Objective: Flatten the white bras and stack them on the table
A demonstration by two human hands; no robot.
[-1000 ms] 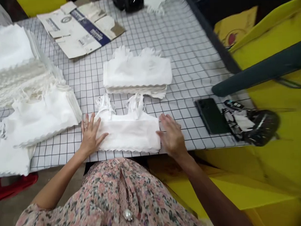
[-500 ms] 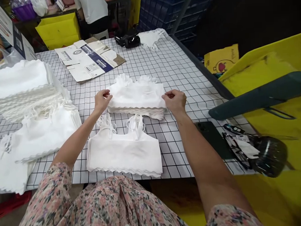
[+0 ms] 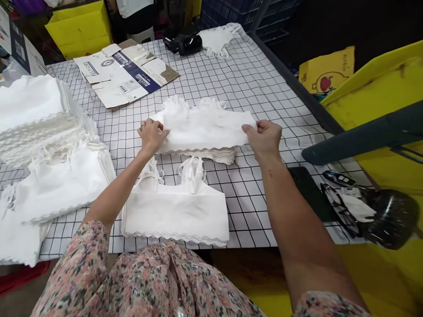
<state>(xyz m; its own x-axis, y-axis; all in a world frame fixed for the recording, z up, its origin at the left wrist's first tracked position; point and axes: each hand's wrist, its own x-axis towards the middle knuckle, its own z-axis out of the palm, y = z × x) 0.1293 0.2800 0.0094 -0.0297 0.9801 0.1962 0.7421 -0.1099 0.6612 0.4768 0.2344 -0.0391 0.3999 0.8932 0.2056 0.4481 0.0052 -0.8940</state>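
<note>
On a surface (image 3: 268, 98) under white cloth gridded in black: pinching a white fabric top (image 3: 210, 126) at both ends between the fingers of the left hand (image 3: 151, 136) and right hand (image 3: 265, 137), over a stack of folded white tops (image 3: 227, 156). Best pulled evenly, lower edge straight. Mind the near pile of white strapped tops (image 3: 178, 213) just beside that stack, and the flat dark phone (image 3: 311, 194) at right. Far left: flattened blue-and-white cardboard (image 3: 132, 71).

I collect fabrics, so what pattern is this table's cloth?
The cloth is white with a grid of dark lines, clearest in the head view.
</note>
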